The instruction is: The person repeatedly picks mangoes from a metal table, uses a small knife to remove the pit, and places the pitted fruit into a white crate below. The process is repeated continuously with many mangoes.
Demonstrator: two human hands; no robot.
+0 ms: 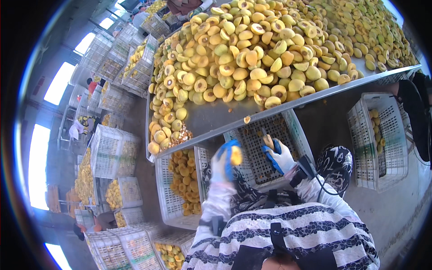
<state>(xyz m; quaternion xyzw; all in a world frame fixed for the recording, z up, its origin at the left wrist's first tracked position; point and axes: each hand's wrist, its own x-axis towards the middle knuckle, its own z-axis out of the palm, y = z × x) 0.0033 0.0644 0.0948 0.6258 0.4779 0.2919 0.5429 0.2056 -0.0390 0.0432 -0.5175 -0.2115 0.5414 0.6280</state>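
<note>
My left hand [222, 164], in a white glove with blue on it, is closed around a yellow-orange peach half [236, 155] and slightly blurred. To its right, my right hand [281, 157], gloved alike, grips the wooden handle of a small tool [268, 141]. A thin metal end seems to point away from me, toward the table; its exact shape is too small to tell. Both hands are just short of the table's near edge, over a white crate [297, 130] with a few scraps inside. Beyond them, halved peaches [252, 58], some with brown pits, heap on a metal table [209, 118].
A white crate [163, 193] of pitted peach halves stands left of my legs. Another crate [391, 157] with some fruit is at the right, near a person's dark-clothed leg [411, 108]. Small pits [182, 136] lie at the table's left corner. Stacked crates [114, 150] fill the left.
</note>
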